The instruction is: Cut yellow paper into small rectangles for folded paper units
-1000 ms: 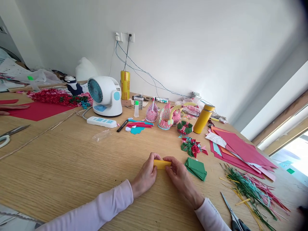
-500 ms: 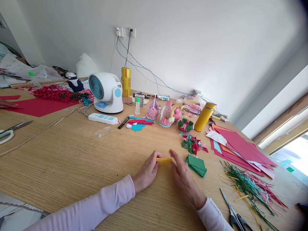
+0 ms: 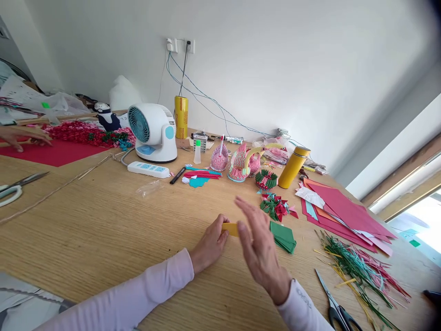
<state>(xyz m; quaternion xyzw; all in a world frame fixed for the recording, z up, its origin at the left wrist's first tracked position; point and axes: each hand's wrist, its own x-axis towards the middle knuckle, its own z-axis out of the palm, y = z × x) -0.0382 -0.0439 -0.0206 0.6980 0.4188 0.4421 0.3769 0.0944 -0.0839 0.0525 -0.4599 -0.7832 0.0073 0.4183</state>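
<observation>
My left hand (image 3: 211, 243) pinches the left end of a small folded strip of yellow paper (image 3: 230, 229), just above the wooden table. Beside it, my right hand (image 3: 260, 248) is raised with its fingers apart and partly covers the strip's right end; I see nothing gripped in it. Just right of that hand lies a stack of green paper rectangles (image 3: 283, 236). Behind the stack is a pile of folded red and green paper triangles (image 3: 277, 207).
Scissors (image 3: 332, 299) and cut paper strips (image 3: 365, 266) lie at the right, near red paper sheets (image 3: 347, 207). A yellow flask (image 3: 294, 168), paper swans (image 3: 237, 163) and a fan (image 3: 151, 131) stand farther back. Another person's hand (image 3: 24, 137) is over red paper at far left.
My right hand has lifted and its fingers have spread, now in front of the strip's right end. My left hand keeps its pinch. At far left, the other person's hand has reached farther in.
</observation>
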